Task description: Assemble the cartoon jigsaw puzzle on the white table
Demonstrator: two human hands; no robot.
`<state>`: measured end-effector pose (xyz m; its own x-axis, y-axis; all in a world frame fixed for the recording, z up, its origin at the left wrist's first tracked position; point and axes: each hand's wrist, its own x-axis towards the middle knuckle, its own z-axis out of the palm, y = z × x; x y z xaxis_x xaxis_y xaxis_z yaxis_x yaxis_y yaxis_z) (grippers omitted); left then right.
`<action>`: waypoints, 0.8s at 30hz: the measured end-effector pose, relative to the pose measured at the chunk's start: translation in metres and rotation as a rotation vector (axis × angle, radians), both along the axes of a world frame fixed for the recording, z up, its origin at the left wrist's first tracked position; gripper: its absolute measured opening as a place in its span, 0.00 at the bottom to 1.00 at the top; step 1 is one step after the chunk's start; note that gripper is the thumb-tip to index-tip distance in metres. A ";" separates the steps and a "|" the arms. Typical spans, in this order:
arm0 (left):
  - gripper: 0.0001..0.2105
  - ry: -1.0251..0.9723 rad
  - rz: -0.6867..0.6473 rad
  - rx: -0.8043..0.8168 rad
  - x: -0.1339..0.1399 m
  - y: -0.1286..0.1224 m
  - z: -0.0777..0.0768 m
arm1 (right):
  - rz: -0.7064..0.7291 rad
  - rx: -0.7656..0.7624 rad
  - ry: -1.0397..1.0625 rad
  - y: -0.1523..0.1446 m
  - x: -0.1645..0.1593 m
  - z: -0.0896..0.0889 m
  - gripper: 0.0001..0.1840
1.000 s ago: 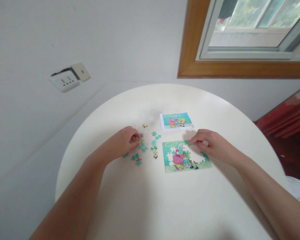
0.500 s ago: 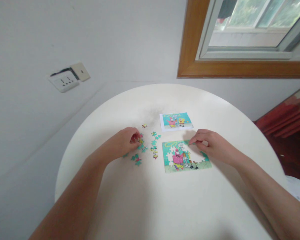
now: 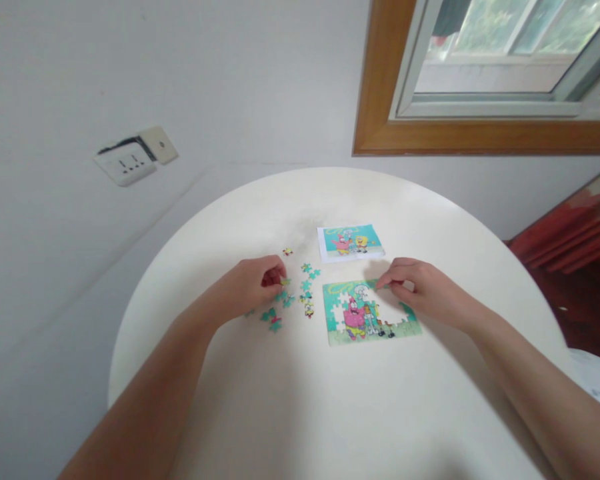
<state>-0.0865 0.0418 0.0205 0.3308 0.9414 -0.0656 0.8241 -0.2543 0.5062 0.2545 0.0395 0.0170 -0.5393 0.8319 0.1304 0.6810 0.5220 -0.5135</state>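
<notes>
My left hand (image 3: 257, 285) is closed in a pinch on a small yellow-green puzzle piece (image 3: 285, 282), at the edge of a spread of loose pieces. Among those, teal puzzle pieces (image 3: 307, 285) lie just right of its fingertips, and others sit below it. A partly assembled jigsaw puzzle (image 3: 356, 317) with cartoon figures lies to the right, with white gaps at its left side and in its right half. Over its upper right edge rests my right hand (image 3: 415, 287), thumb and fingers drawn together; whatever they may hold is hidden.
Behind the puzzle lies a printed picture card (image 3: 353, 241) with the same figures. A lone puzzle piece (image 3: 287, 251) sits farther back on the round white table (image 3: 300, 400). The wall with a socket (image 3: 126, 162) and a wood-framed window (image 3: 380, 138) borders the table's far side.
My left hand has shifted slightly to the right, and the yellow-green piece moved with its fingertips. My right hand stays nearly still at the puzzle's edge.
</notes>
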 end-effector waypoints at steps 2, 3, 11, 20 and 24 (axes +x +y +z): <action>0.08 -0.068 0.032 -0.018 0.003 0.000 0.003 | 0.006 0.004 0.002 0.000 0.000 0.000 0.17; 0.09 -0.113 0.041 -0.033 0.005 -0.001 0.005 | 0.008 0.004 0.003 0.000 0.000 0.000 0.17; 0.15 -0.525 -0.007 -0.214 0.045 -0.012 -0.001 | 0.050 0.107 0.124 -0.005 -0.013 0.001 0.15; 0.13 -0.496 -0.109 -0.181 0.086 -0.029 0.001 | 0.096 0.054 0.248 -0.016 -0.034 0.000 0.16; 0.13 -0.539 -0.126 -0.163 0.091 -0.031 -0.006 | 0.101 0.015 0.262 -0.019 -0.036 -0.001 0.16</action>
<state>0.0044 0.0103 0.0143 0.4670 0.8843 0.0027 0.4069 -0.2176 0.8872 0.2188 0.0208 0.0156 -0.5658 0.7723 0.2887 0.4700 0.5898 -0.6566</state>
